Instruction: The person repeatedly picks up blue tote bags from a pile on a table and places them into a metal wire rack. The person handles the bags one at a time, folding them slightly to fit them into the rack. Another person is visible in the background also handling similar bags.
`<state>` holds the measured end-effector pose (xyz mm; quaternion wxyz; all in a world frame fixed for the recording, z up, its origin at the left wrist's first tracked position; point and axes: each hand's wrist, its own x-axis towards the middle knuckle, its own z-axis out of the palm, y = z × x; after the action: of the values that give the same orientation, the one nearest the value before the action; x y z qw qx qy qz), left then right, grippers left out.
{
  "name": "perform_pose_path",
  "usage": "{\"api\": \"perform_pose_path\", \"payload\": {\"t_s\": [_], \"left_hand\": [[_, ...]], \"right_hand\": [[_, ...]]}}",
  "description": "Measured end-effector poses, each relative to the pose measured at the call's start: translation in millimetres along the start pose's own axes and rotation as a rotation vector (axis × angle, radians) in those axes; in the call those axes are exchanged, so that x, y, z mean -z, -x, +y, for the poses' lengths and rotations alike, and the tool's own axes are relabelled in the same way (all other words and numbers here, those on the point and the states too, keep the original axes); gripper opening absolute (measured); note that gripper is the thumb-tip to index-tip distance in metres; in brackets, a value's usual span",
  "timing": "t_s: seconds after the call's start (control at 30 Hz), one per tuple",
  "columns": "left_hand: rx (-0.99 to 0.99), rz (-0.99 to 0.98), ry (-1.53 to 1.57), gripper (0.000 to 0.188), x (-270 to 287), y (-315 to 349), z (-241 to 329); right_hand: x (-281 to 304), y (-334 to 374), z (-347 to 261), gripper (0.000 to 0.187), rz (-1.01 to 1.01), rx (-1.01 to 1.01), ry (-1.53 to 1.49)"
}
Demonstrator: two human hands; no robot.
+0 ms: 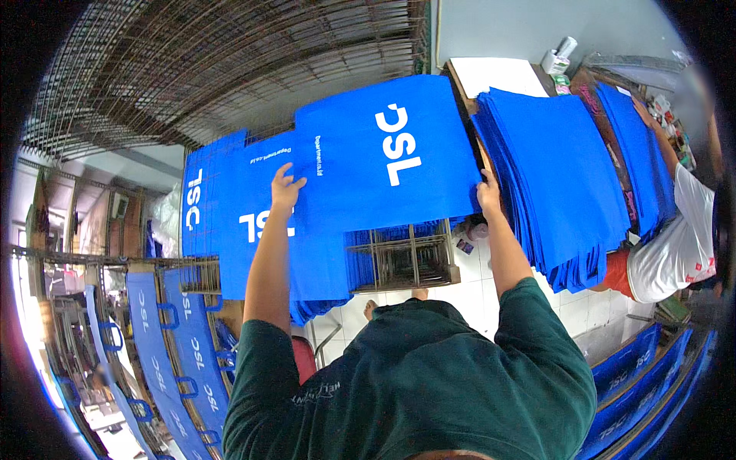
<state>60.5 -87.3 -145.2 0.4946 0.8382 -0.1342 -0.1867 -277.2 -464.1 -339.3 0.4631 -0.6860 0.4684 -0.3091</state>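
Observation:
A large blue fabric panel [345,126] with white lettering lies spread in front of me, overlapping other printed blue panels [230,184] to its left. My left hand [285,192] is at its left edge, thumb and forefinger apart, the thumb tip over the cloth. At the right edge, my right hand [488,193] pinches the panel near its lower corner; part of the grip is hidden. Beneath the panel's near edge shows a stack of metal-wire drying racks [414,257].
Right of me is a thick stack of blue sheets [552,169] on a table, with a white board [498,77] behind. A co-worker in a white shirt [675,238] reaches over another blue pile [636,153]. Raised wire racks [230,69] hang at far left; blue bags [157,360] stand lower left.

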Motion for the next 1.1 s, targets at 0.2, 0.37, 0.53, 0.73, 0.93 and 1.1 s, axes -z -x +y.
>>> {"api": "perform_pose_path", "payload": {"t_s": [0.2,0.37,0.53,0.73,0.93,1.1], "left_hand": [[-0.106,-0.035,-0.115,0.030,-9.1,-32.9,-36.7],[0.044,-0.118,-0.296,0.039,-2.2,-30.3,-35.6],[-0.098,-0.072,-0.461,0.042,-10.0,-30.6,-48.9],[-0.131,-0.021,-0.541,0.040,-11.3,-30.8,-61.2],[-0.143,0.036,-0.530,0.039,-10.2,-30.1,-64.5],[-0.115,0.069,-0.499,0.038,-9.4,-24.2,-64.4]], "right_hand": [[18.4,-4.9,-34.9,0.043,0.023,0.024,0.110],[23.3,-11.5,-45.8,0.045,-0.097,-0.072,0.118],[23.8,-20.2,-30.6,0.045,-0.103,-0.001,0.154],[24.1,-13.5,-35.1,0.047,-0.142,-0.048,0.193],[20.5,-10.1,-36.4,0.046,-0.130,0.034,0.222],[17.9,2.2,-53.9,0.040,-0.079,-0.034,0.230]]}}
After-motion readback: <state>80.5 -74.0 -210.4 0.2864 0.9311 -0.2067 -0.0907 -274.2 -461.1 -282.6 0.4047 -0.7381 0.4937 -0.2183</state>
